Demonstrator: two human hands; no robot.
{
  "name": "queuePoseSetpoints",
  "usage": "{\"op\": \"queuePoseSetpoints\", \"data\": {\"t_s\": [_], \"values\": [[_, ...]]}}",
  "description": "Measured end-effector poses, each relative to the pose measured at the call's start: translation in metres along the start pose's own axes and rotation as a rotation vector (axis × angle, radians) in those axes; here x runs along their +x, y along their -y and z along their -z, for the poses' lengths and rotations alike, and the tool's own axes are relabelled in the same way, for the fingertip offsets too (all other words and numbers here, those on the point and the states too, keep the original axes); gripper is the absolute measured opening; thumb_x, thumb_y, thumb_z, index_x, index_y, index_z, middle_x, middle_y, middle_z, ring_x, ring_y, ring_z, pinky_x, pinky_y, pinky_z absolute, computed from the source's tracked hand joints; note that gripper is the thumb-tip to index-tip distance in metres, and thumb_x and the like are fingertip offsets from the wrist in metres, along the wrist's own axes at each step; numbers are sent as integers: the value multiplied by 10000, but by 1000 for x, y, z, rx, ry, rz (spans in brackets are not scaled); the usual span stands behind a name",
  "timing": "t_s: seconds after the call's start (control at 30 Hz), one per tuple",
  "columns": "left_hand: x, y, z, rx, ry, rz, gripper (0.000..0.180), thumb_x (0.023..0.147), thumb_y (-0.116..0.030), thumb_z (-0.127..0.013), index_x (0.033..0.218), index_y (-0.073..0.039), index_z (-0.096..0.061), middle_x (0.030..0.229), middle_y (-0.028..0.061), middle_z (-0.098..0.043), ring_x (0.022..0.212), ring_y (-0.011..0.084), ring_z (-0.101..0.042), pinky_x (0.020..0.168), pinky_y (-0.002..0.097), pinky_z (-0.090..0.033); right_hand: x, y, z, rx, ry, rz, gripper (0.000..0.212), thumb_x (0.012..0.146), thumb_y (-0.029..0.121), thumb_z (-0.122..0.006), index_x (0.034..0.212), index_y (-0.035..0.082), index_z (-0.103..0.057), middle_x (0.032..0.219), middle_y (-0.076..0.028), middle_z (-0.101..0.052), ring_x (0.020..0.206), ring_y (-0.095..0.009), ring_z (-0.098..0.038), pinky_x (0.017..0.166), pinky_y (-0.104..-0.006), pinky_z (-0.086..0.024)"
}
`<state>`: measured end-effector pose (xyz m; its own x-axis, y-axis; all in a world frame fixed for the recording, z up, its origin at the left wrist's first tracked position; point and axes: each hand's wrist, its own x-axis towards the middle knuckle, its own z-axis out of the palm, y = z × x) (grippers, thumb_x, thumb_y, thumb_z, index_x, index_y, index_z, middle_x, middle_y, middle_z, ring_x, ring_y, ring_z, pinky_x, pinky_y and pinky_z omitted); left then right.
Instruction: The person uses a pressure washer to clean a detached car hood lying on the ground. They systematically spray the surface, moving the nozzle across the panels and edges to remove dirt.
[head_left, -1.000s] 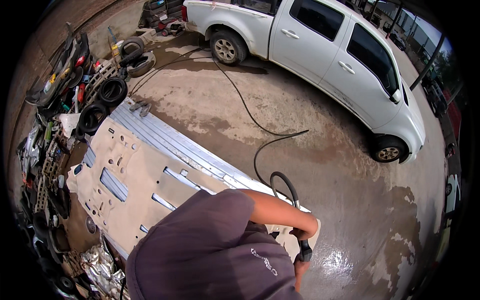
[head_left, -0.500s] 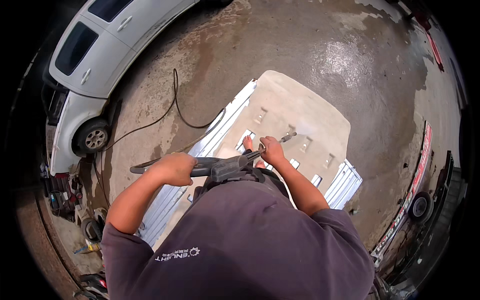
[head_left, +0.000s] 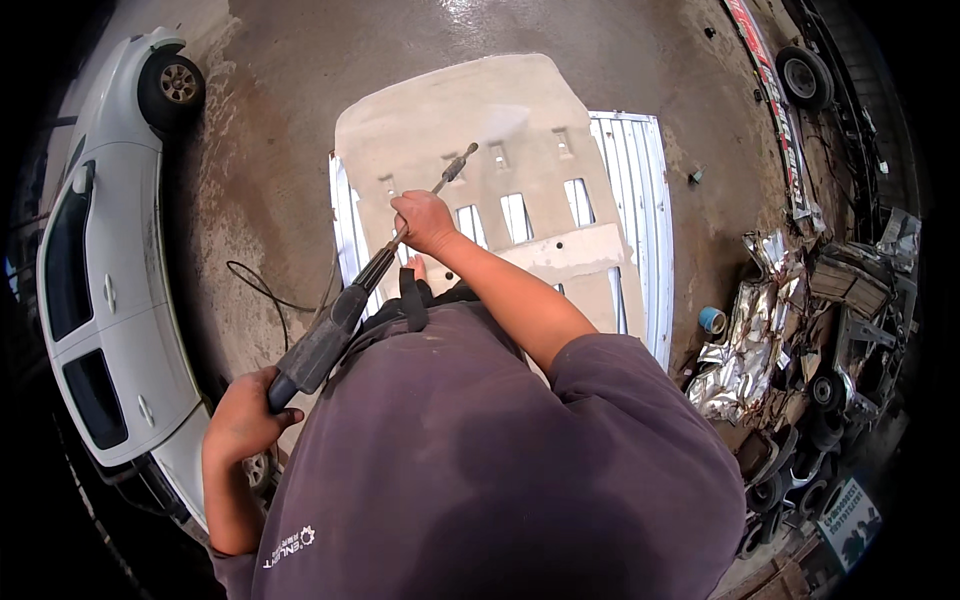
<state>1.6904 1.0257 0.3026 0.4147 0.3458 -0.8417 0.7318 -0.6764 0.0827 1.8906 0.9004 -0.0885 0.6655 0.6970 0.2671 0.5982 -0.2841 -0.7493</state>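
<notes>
A dark pressure washer gun (head_left: 325, 335) slants across my front, its nozzle pointing away and to the right. My left hand (head_left: 243, 415) is closed around its rear grip. Further forward, my right hand (head_left: 424, 219) wraps round the lance. Pale spray leaves the nozzle (head_left: 472, 149) over a large beige moulded mat (head_left: 440, 112) with slots and raised tabs. Beneath the mat lie white ribbed metal sheets (head_left: 642, 215), showing at both sides and through the slots. One of my bare feet (head_left: 415, 268) shows on the mat beside the lance.
A white vehicle (head_left: 125, 290) stands along the left. A black hose (head_left: 265, 290) loops over the wet concrete floor (head_left: 270, 100). To the right are a blue can (head_left: 712, 320), crumpled silvery sheeting (head_left: 740, 345), a loose wheel (head_left: 805, 78) and piled scrap parts (head_left: 850, 340).
My body and view have turned left, so the mat now lies straighter ahead. The washer gun has swung to point more forward, with both hands still on it.
</notes>
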Motion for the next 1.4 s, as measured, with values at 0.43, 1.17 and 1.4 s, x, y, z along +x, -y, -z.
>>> {"op": "queuePoseSetpoints", "data": {"t_s": [0.43,1.17,1.4], "values": [[50,-21,7,-81,125,-201,437,757,-129,-758,1155,34,-680,966,228,-724,929,326,-700,865,402,-516,-68,-47,16,-105,-33,-224,93,729,73,-641,821,66,-658,791,-136,-624,816,-366,-643,716,-476,-534],[22,-34,-50,-185,165,-282,435,639,-72,-707,1057,2,-612,849,157,-609,803,272,-584,736,383,-469,-110,-55,56,-84,-164,-191,51,718,105,-617,717,76,-576,717,-132,-600,718,-363,-629,647,-483,-528],[5,-50,-104,-267,136,-284,451,640,-62,-676,1083,10,-630,860,127,-610,825,244,-586,759,351,-475,-129,-66,82,-53,-241,-137,55,701,108,-618,710,82,-571,703,-130,-595,703,-361,-623,628,-471,-524]]}}
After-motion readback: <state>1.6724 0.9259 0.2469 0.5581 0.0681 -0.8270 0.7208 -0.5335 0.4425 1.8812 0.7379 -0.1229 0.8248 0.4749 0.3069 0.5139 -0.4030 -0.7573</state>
